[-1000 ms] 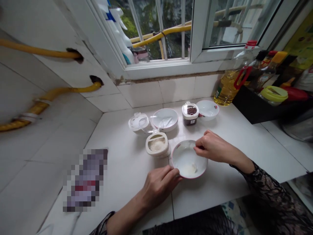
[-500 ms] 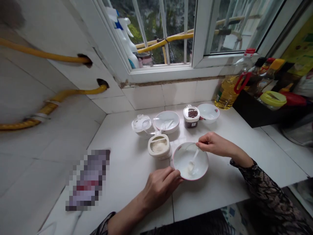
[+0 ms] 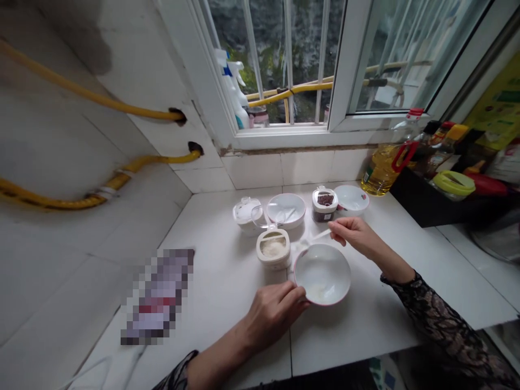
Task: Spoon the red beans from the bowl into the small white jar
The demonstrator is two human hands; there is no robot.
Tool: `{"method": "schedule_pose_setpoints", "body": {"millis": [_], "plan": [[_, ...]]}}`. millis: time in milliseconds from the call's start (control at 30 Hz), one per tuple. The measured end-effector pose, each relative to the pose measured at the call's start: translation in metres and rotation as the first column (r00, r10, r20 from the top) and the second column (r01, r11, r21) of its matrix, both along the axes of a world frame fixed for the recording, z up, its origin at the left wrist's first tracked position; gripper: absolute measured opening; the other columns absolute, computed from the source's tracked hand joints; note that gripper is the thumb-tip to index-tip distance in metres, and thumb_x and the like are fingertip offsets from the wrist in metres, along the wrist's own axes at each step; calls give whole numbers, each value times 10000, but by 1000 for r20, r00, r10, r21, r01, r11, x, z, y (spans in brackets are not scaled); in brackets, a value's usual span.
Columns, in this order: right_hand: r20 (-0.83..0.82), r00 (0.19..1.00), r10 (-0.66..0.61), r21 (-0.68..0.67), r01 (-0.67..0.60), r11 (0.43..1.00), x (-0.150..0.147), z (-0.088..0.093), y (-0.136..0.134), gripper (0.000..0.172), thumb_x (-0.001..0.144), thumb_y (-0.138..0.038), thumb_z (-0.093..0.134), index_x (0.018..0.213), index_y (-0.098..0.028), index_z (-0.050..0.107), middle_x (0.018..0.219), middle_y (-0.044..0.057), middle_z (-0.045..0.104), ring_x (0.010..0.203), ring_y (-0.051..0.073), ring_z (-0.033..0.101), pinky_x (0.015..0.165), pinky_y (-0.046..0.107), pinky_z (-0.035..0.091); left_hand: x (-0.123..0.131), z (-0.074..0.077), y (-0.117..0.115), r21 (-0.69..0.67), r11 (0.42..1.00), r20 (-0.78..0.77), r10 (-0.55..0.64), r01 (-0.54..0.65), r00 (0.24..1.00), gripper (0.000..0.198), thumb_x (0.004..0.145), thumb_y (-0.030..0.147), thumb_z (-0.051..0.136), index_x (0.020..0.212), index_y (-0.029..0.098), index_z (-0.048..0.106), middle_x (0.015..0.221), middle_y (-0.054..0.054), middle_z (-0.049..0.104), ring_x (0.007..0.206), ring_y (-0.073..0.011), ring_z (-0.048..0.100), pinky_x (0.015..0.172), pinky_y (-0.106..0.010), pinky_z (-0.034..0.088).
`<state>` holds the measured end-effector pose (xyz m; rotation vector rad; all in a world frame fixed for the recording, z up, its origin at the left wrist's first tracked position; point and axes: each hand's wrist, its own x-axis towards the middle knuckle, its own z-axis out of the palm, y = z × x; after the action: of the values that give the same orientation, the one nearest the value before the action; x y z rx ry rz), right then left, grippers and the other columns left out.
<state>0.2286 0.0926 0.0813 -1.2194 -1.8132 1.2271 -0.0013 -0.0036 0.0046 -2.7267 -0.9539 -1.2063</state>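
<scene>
A white bowl (image 3: 340, 265) with a red rim stands on the counter, a little whitish powder at its bottom. My left hand (image 3: 278, 309) grips its near-left rim between thumb and fingers. In my right hand (image 3: 351, 235) is the handle of a small white spoon (image 3: 323, 234), held over the bowl's far edge. The spoon's head points left, toward an open white jar (image 3: 274, 261) of pale powder, and looks blurred. This jar's clear lid is tipped back.
Behind stand a white lidded jar (image 3: 247, 216), a second bowl (image 3: 298, 221) with a spoon in it, a jar of dark contents (image 3: 324, 215) and a patterned bowl (image 3: 359, 208). An oil bottle (image 3: 379, 173) and a black condiment box (image 3: 418, 197) stand right. A pixelated object (image 3: 162, 292) lies left.
My right hand has lifted the spoon out of the bowl and swung its head up toward the open jar. The left hand stays on the rim. The whole view has shifted slightly.
</scene>
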Motion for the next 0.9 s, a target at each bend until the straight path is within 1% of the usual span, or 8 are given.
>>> {"method": "schedule_pose_setpoints", "body": {"millis": [67, 133, 300, 400, 500, 700, 800, 900], "plan": [[11, 997, -70, 202, 66, 977, -12, 6, -4, 453, 895, -524, 462, 601, -186, 530, 483, -44, 412, 484, 104, 365, 524, 264, 307, 0, 0, 0, 8, 1000, -2, 7, -7, 1000, 174, 1004, 250, 451, 881, 172, 546, 635, 16, 564, 486, -101, 512, 477, -209, 373], [46, 991, -127, 479, 90, 873, -25, 10, -9, 407, 948, -400, 436, 615, -187, 531, 513, -30, 463, 521, 115, 407, 614, 287, 363, 0, 0, 1, 12, 1000, -7, 9, -9, 1000, 178, 1003, 247, 451, 876, 170, 549, 639, 13, 575, 486, -99, 517, 476, -210, 371], [266, 943, -201, 922, -188, 338, -48, 2, -22, 298, 954, -192, 464, 667, -191, 542, 562, -27, 543, 559, 121, 433, 853, 340, 364, 1, -3, 2, 13, 1000, -12, 13, -13, 1000, 194, 1006, 256, 448, 864, 170, 548, 653, 8, 592, 502, -104, 536, 479, -214, 379], [330, 909, -253, 940, -293, 172, -50, -4, -28, 240, 941, -172, 501, 711, -202, 561, 576, -30, 567, 581, 130, 454, 896, 332, 350, 1, -3, 1, 17, 1000, -19, 21, -21, 1000, 201, 1005, 259, 452, 857, 167, 552, 643, 11, 580, 497, -103, 528, 470, -211, 369], [310, 915, -260, 939, -251, 234, -48, -3, -31, 242, 942, -170, 483, 711, -203, 548, 584, -26, 563, 582, 132, 457, 891, 340, 350, 1, -2, 0, 21, 999, -26, 24, -24, 999, 210, 1005, 262, 449, 852, 166, 555, 634, 13, 571, 489, -103, 515, 460, -211, 358], [208, 969, -135, 754, -71, 653, -25, 3, -22, 382, 950, -225, 412, 570, -209, 381, 506, -52, 390, 512, 113, 338, 745, 310, 377, 0, -2, 0, 8, 1000, -21, 14, -13, 1000, 185, 1001, 255, 457, 873, 164, 556, 654, 10, 588, 503, -98, 533, 478, -201, 389], [351, 935, -45, 583, -181, 792, -6, 5, -18, 404, 935, -250, 422, 543, -208, 338, 486, -68, 329, 498, 104, 296, 731, 313, 367, -1, -3, 0, 10, 1000, -9, 0, 0, 1000, 160, 991, 245, 472, 888, 160, 559, 665, 3, 596, 509, -102, 540, 480, -205, 400], [521, 851, 70, 433, -334, 837, 5, 4, -19, 399, 919, -224, 438, 533, -194, 340, 477, -93, 293, 465, 75, 209, 782, 338, 349, -1, -2, 0, 2, 1000, -3, -1, 1, 1000, 151, 991, 245, 474, 899, 161, 558, 661, 3, 596, 505, -103, 537, 482, -204, 398]]}}
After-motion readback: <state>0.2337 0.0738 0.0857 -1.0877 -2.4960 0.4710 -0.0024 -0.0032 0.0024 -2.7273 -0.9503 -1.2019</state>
